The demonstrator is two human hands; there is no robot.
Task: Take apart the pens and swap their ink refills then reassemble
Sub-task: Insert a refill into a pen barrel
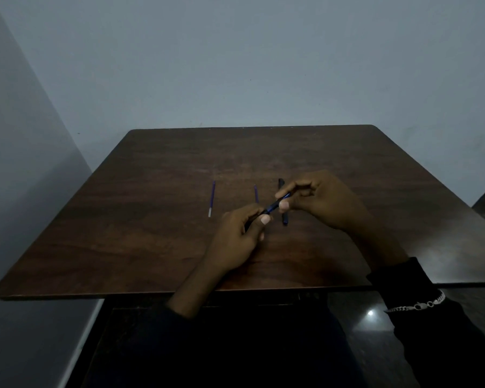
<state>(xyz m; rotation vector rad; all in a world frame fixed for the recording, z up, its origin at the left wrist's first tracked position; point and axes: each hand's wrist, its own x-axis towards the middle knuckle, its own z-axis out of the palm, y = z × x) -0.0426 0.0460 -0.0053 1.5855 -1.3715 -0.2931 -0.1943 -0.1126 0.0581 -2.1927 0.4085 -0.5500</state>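
Note:
Both hands hold one blue pen (pixel 273 206) just above the dark wooden table (pixel 151 233). My left hand (pixel 237 239) grips its lower end, and my right hand (pixel 319 200) pinches its upper end between thumb and fingers. A thin blue ink refill (pixel 211 198) with a pale tip lies alone on the table to the left. A second blue refill (pixel 256 194) lies between it and the hands, its near end hidden behind the pen. A dark pen barrel (pixel 282 203) lies on the table under the held pen, partly hidden by my right fingers.
The table stands against a plain grey wall, with a second wall close on the left. Its front edge runs just in front of my wrists. A glossy dark floor shows at the lower right. A chain bracelet (pixel 417 305) sits over my right sleeve.

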